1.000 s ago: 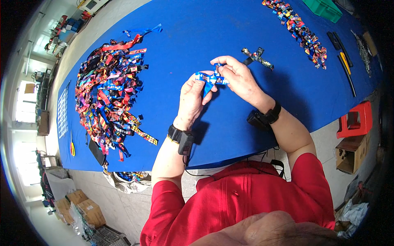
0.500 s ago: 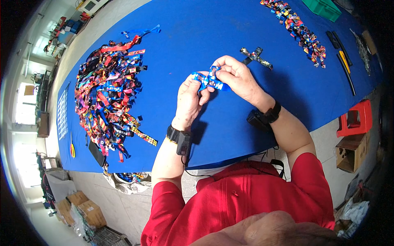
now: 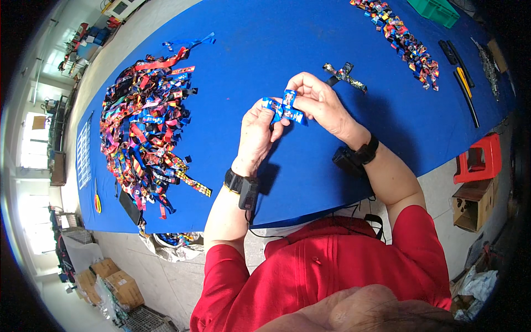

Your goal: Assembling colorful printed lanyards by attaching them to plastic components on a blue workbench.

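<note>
Above the blue-covered table, both hands pinch a blue printed ribbon [image 3: 293,115] that is folded into a cross-like shape with several short ends. My left hand [image 3: 257,128] grips its left side between thumb and fingers. The thumb and forefinger of my right hand [image 3: 321,108] hold it from the upper right. Beyond my right hand, a dark patterned ribbon cross [image 3: 345,76] lies flat on the cloth. To the left spreads a big heap of multicoloured printed ribbon strips [image 3: 146,130].
A long row of small folded ribbon pieces [image 3: 406,47] lies at the far right, near a green crate [image 3: 436,12]. Black and yellow tools [image 3: 466,88] are beside it. Yellow-handled scissors [image 3: 98,202] rest at the left edge. A red stool [image 3: 480,159] stands right of the table [image 3: 243,55].
The ribbon has shifted slightly right and turned a little in my fingers, with more of its printed face showing. Both hands still pinch it.
</note>
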Action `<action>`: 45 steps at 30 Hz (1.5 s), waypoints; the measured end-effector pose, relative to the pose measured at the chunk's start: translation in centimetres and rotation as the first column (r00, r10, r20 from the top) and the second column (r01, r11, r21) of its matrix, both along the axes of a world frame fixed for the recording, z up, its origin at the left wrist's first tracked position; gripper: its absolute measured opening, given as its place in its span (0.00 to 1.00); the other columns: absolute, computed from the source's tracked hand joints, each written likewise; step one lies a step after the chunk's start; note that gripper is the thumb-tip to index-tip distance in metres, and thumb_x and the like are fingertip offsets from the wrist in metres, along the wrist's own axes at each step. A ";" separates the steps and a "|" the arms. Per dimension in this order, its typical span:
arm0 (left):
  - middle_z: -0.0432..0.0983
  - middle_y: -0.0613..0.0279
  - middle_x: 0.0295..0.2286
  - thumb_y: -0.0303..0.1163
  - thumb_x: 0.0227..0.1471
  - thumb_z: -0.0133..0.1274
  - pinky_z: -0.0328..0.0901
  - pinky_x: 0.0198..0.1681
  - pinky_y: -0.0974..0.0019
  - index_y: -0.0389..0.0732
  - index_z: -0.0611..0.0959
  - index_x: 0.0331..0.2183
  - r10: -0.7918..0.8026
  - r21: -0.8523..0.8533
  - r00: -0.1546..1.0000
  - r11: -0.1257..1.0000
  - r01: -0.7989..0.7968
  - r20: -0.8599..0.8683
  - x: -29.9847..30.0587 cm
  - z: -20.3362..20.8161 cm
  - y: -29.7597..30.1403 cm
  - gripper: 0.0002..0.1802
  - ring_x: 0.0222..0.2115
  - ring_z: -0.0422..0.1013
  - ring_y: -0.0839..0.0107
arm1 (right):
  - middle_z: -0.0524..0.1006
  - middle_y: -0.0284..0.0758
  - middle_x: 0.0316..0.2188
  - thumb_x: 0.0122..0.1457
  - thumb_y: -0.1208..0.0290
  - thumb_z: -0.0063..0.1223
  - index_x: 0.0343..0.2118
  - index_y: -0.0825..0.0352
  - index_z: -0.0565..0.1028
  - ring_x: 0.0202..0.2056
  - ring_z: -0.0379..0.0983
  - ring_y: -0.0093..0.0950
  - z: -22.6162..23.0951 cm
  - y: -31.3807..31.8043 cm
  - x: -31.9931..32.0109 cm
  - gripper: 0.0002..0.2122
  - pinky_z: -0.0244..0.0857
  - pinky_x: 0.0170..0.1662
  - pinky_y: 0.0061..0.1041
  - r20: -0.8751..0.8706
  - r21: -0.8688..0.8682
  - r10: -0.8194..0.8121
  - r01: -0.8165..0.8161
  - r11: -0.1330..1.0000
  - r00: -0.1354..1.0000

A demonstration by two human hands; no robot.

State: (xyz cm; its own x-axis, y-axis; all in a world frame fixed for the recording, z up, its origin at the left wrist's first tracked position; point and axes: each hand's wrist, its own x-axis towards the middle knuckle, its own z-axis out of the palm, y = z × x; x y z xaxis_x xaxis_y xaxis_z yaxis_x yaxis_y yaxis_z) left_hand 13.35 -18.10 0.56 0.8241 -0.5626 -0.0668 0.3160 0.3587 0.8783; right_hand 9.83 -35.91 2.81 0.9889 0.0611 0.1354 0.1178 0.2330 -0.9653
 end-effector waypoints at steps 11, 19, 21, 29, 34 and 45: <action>0.77 0.64 0.25 0.35 0.63 0.45 0.58 0.16 0.83 0.43 0.76 0.40 0.119 0.157 0.984 0.978 -0.139 0.129 -0.7 0.1 -0.5 0.08 0.18 0.67 0.85 | 0.73 0.27 0.31 0.64 0.77 0.42 0.39 0.68 0.71 0.33 0.68 0.13 -1.9 0.2 0.6 0.06 0.65 0.37 0.16 0.093 -0.062 -0.105 0.111 0.992 0.990; 0.75 0.66 0.25 0.37 0.63 0.46 0.59 0.17 0.84 0.43 0.76 0.40 0.121 0.153 0.986 0.979 -0.138 0.117 -0.9 0.4 -0.4 0.10 0.21 0.69 0.85 | 0.72 0.28 0.30 0.66 0.75 0.41 0.41 0.69 0.70 0.32 0.67 0.14 -0.9 0.7 0.1 0.06 0.65 0.34 0.18 0.005 -0.160 -0.176 0.174 0.972 0.984; 0.75 0.67 0.24 0.37 0.63 0.45 0.59 0.17 0.84 0.43 0.76 0.41 0.116 0.142 0.988 0.981 -0.131 0.106 -0.9 0.5 -0.5 0.10 0.21 0.69 0.85 | 0.72 0.28 0.30 0.66 0.74 0.41 0.41 0.69 0.70 0.32 0.67 0.15 -1.0 0.6 0.1 0.06 0.66 0.34 0.18 -0.004 -0.151 -0.174 0.172 0.973 0.985; 0.71 0.64 0.20 0.45 0.64 0.42 0.54 0.16 0.80 0.38 0.74 0.46 0.060 0.062 0.987 0.996 -0.070 0.150 -1.0 1.1 -0.5 0.20 0.15 0.62 0.82 | 0.67 0.22 0.25 0.69 0.64 0.38 0.43 0.62 0.70 0.21 0.58 0.09 -1.2 1.1 -0.3 0.10 0.52 0.21 0.10 0.030 -0.230 -0.197 0.199 0.953 0.980; 0.70 0.67 0.20 0.48 0.63 0.44 0.53 0.15 0.81 0.40 0.74 0.46 0.045 -0.035 0.993 0.999 -0.041 0.114 -1.1 0.8 -0.6 0.21 0.17 0.63 0.83 | 0.67 0.22 0.24 0.70 0.60 0.34 0.45 0.60 0.69 0.20 0.55 0.09 -0.7 1.5 -0.8 0.12 0.50 0.20 0.11 -0.112 -0.121 -0.181 0.167 0.978 0.977; 0.70 0.67 0.20 0.48 0.61 0.47 0.51 0.15 0.81 0.39 0.72 0.49 0.042 -0.072 0.991 0.997 -0.033 0.129 -1.1 1.2 -0.7 0.24 0.15 0.61 0.84 | 0.63 0.25 0.20 0.70 0.61 0.34 0.43 0.62 0.66 0.12 0.53 0.12 -0.6 1.5 -0.8 0.11 0.46 0.14 0.16 -0.200 0.315 0.023 0.042 0.948 0.980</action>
